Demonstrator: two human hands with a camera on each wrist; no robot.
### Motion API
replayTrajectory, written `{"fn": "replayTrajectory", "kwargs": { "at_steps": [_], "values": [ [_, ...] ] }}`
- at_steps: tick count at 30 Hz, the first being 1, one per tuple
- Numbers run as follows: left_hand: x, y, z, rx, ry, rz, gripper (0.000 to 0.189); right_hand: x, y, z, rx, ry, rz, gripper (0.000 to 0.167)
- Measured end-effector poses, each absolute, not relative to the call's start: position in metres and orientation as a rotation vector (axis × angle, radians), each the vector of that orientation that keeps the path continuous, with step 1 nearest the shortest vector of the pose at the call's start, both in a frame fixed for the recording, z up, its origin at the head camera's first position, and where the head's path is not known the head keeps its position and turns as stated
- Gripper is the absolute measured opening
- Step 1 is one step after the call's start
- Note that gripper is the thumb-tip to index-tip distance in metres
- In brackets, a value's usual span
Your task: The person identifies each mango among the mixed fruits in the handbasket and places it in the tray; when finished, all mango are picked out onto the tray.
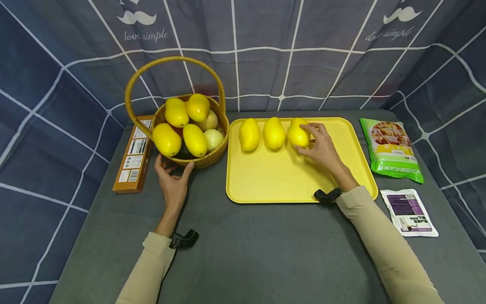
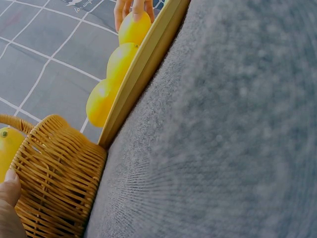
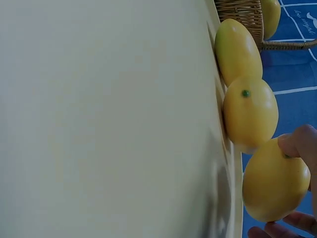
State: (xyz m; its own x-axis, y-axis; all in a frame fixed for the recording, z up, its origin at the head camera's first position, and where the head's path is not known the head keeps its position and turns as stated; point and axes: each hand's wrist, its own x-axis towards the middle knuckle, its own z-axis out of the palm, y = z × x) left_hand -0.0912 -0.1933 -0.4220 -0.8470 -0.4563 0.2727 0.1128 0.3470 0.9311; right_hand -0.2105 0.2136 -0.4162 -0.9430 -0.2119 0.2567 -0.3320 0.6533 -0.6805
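Observation:
My right hand (image 1: 320, 145) grips a yellow mango (image 1: 298, 133) between thumb and fingers at the back of a yellow tray (image 1: 265, 181). In the right wrist view, the thumb lies near the green stem spot on this mango (image 3: 276, 183). Two more mangoes, a middle one (image 1: 274, 133) and a left one (image 1: 249, 134), form a row with it. My left hand (image 1: 172, 183) holds the front of a wicker basket (image 1: 218, 154), its thumb at the rim in the left wrist view. Several mangoes (image 1: 195, 140) and a pale round fruit (image 1: 214, 139) fill the basket.
A tall handle (image 1: 171, 59) arches over the basket. Left of it lies an orange-brown box (image 1: 133, 158). Right of the tray are a green food bag (image 1: 395, 147) and a white-and-purple pouch (image 1: 410, 213). A checked curtain (image 1: 262, 71) hangs behind the grey table (image 1: 265, 253).

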Motion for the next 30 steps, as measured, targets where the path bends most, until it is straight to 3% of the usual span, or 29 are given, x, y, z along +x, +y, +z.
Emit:
{"fn": "replayTrajectory", "kwargs": {
  "at_steps": [30],
  "values": [
    [-0.0915,-0.1947,-0.4196,0.312,-2.135,-1.527,0.086,-0.2119,0.2205,-0.4251,0.392,-2.860,1.071,0.078]
  ]
}}
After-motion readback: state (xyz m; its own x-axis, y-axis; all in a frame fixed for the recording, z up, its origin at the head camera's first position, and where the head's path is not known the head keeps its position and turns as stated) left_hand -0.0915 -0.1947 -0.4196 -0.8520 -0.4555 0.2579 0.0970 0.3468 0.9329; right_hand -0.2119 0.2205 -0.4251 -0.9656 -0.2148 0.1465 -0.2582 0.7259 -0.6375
